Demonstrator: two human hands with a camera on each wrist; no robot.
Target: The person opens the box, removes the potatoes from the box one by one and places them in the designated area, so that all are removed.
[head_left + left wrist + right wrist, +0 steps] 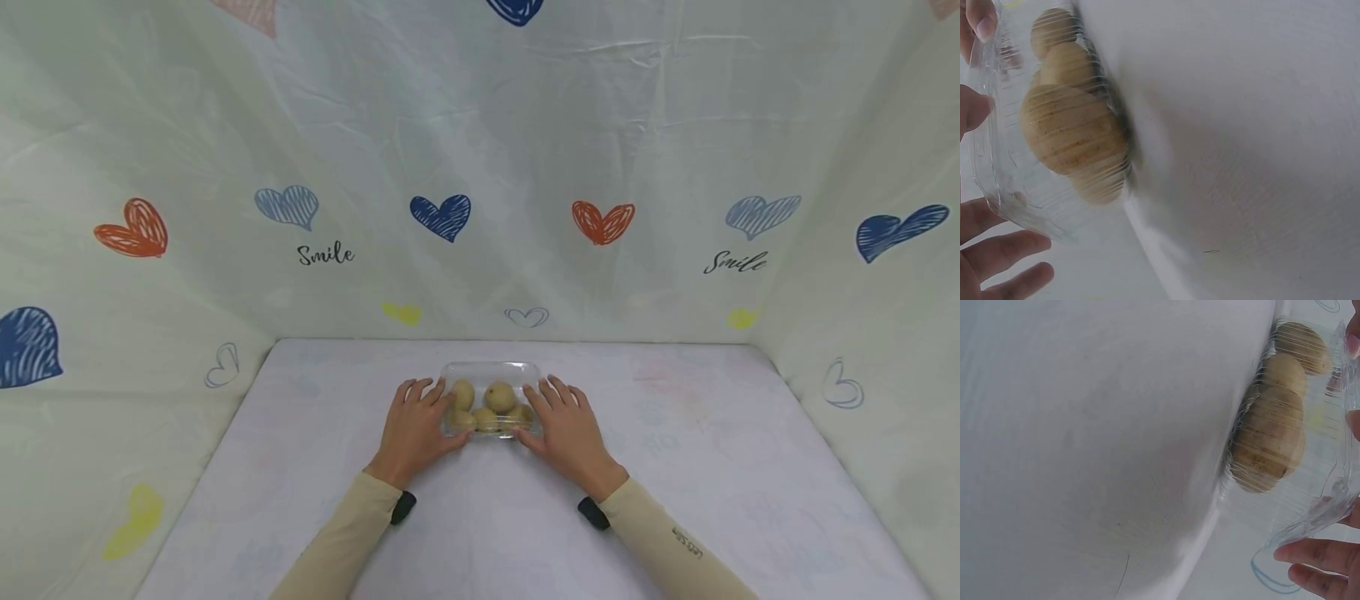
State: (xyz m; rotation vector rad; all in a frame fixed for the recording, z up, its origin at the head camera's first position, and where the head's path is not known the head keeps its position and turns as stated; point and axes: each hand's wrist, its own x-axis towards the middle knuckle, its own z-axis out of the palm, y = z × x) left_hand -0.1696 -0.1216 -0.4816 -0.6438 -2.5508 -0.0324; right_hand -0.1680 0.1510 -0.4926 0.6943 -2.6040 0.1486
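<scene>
A clear plastic box (491, 365) sits on the table in front of me, with several round, tan, potato-like pieces (500, 397) inside. My left hand (412, 429) holds its left end, thumb at the near corner and fingers along the side. At the opposite end my right hand (566, 429) grips it in much the same way. Up close in the left wrist view, the ribbed wall (1075, 131) shows brown specks on the largest piece behind it. The right wrist view has fingertips (1304, 551) right at the box's rim.
A white cloth (675, 467) covers the table. Pale sheeting (525, 275) printed with hearts and the word "Smile" stands at the back and along both sides. Dark bands (594, 512) are strapped at my wrists, by the beige sleeves (667, 533).
</scene>
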